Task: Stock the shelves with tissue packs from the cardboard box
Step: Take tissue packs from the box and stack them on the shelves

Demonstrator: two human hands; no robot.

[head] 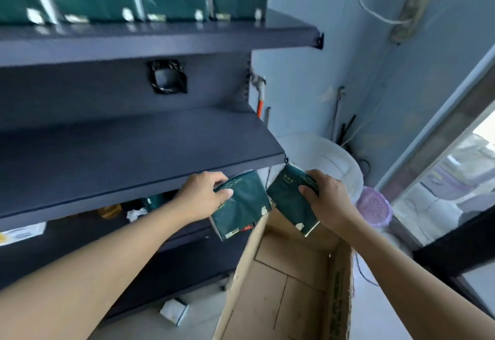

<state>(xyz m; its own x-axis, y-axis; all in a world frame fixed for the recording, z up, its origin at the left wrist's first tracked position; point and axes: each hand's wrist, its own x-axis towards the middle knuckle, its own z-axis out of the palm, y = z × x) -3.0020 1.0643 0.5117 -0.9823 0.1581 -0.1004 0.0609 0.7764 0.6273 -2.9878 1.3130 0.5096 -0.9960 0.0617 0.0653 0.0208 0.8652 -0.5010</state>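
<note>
Beneath both forearms the cardboard box point(284, 280) shows a bare floor. Above its rim my left hand point(199, 196) grips one tissue pack point(242, 206), my right hand point(326, 200) another pack point(288, 200). I judge shelving comes next: lift both onto the middle shelf point(139, 157) above the box.

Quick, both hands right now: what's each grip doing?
Left hand: grip closed on a green tissue pack.
Right hand: grip closed on a second green tissue pack.
</note>
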